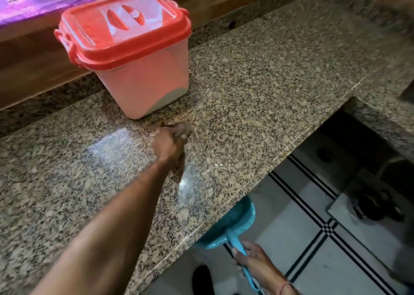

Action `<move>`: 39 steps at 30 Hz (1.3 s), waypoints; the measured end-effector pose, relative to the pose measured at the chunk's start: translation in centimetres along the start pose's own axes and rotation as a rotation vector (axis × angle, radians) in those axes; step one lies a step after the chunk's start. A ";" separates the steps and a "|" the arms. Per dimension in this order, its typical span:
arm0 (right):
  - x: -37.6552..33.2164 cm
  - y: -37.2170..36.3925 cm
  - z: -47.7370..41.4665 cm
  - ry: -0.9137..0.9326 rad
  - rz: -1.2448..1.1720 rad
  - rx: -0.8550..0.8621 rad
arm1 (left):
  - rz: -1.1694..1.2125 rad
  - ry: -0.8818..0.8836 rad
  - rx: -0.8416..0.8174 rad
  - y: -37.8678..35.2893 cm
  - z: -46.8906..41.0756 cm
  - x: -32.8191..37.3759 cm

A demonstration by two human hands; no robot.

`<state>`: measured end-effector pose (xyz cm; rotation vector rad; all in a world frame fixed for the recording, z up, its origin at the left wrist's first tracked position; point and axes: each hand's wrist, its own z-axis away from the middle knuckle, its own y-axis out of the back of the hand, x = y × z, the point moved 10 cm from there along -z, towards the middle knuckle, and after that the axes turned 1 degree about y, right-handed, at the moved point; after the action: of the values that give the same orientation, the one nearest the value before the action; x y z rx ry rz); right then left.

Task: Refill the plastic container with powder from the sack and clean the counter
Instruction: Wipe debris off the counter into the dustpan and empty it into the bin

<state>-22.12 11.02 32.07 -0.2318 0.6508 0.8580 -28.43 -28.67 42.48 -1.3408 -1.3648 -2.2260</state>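
Observation:
The plastic container [143, 75], pale and translucent with a red clip-on lid [125, 28], stands closed at the back of the granite counter [257, 93]. My left hand [171, 141] rests on the counter just in front of the container, fingers curled and blurred; whether it holds anything is unclear. Just below the counter's front edge is a teal dustpan [233, 225], and my right hand [253, 261] grips its handle. No sack is in view.
A wooden ledge [33, 66] runs behind the counter. On the right the counter steps back around a recess [349, 138]. Below is a white tiled floor [336, 261] with black stripes, and a dark shoe [202, 279] near the bottom.

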 end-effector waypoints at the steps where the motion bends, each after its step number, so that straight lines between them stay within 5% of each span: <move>1: 0.1 0.0 -0.1 -0.006 0.002 -0.002 | -0.024 -0.084 -0.052 -2.0 0.8 1.8; 8: -1.3 1.2 0.5 0.034 0.027 -0.018 | -0.109 -0.260 -0.233 -6.8 3.3 4.0; 13: -1.3 2.5 1.1 0.030 0.014 -0.044 | -0.231 -0.039 0.037 -1.4 0.5 -0.6; 23: -2.0 5.5 0.7 0.079 0.105 -0.103 | -0.204 -0.319 -0.079 -8.2 10.9 5.0; 29: -1.5 9.0 0.2 0.117 0.141 -0.182 | -0.033 0.095 0.138 -0.7 5.8 0.6; 36: -1.5 12.3 -0.2 0.130 0.173 -0.250 | -0.181 -0.333 -0.246 -16.0 10.6 12.6; 39: -1.0 14.0 0.6 0.131 0.190 -0.262 | -0.211 -0.429 -0.278 -17.1 10.2 13.4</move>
<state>-32.99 19.66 34.02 -0.4707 0.6897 1.1193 -39.81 -7.67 44.22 -1.9453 -1.4192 -2.4315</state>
